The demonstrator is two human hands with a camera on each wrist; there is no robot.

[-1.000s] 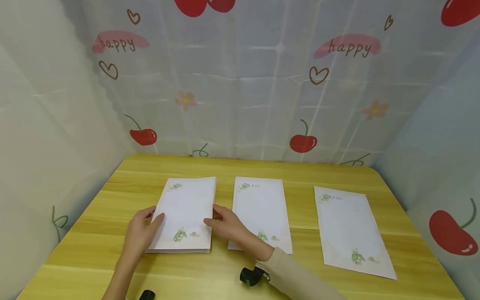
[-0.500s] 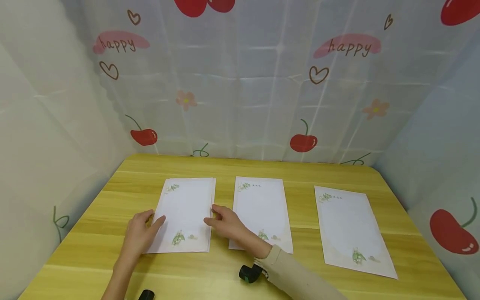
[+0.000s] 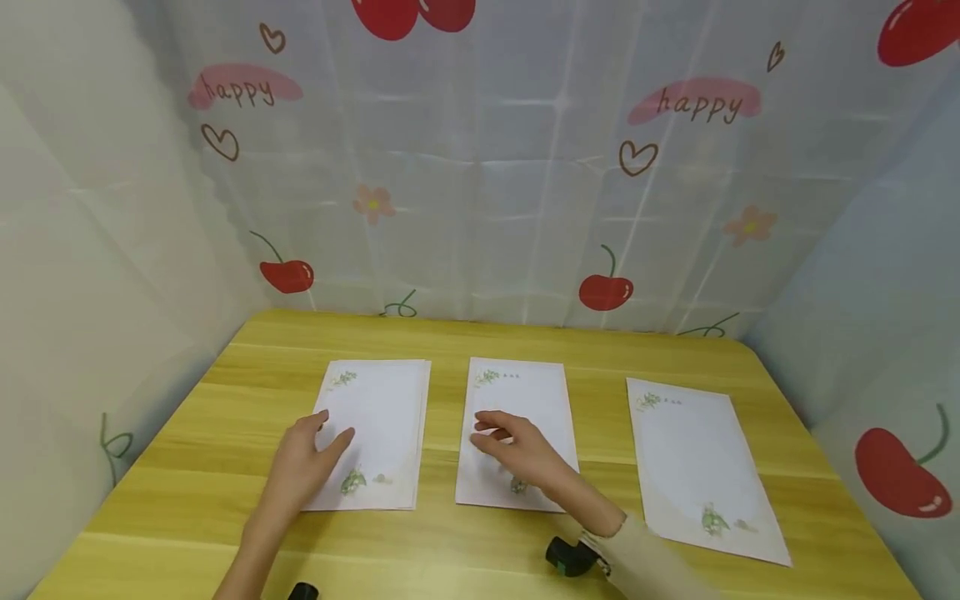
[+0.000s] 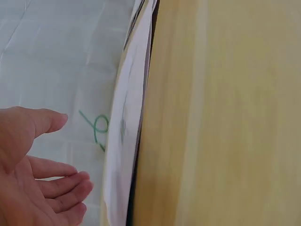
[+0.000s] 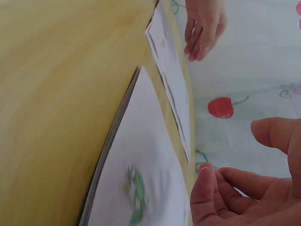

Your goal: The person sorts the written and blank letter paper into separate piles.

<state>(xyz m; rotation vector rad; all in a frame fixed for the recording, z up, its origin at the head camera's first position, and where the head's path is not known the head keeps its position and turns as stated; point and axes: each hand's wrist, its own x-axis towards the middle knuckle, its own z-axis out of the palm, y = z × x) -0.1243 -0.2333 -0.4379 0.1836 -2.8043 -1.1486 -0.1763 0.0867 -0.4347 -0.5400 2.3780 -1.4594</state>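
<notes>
A left pile of white paper (image 3: 386, 417) printed with green leaves lies on the table, its sheets slightly offset at the right edge. My left hand (image 3: 303, 458) hovers over its left side, fingers relaxed and holding nothing. In the left wrist view that hand (image 4: 42, 174) is apart from the paper (image 4: 124, 117). My right hand (image 3: 525, 454) is above the middle pile of paper (image 3: 525, 392), thumb and fingers apart with nothing between them. The right wrist view shows the middle pile (image 5: 141, 127) as a thick stack, with the right hand (image 5: 244, 188) beside and above it.
A third sheet of the same paper (image 3: 697, 467) lies slightly turned on the right of the yellow wood-grain table (image 3: 442, 550). A curtain (image 3: 480, 183) with cherries and hearts hangs behind the table. A black device (image 3: 570, 557) is at the right wrist.
Both hands have let go of the left pile's edges. The right hand has moved right, over the middle pile; the left has shifted slightly right. The left pile's top sheet has slid slightly left.
</notes>
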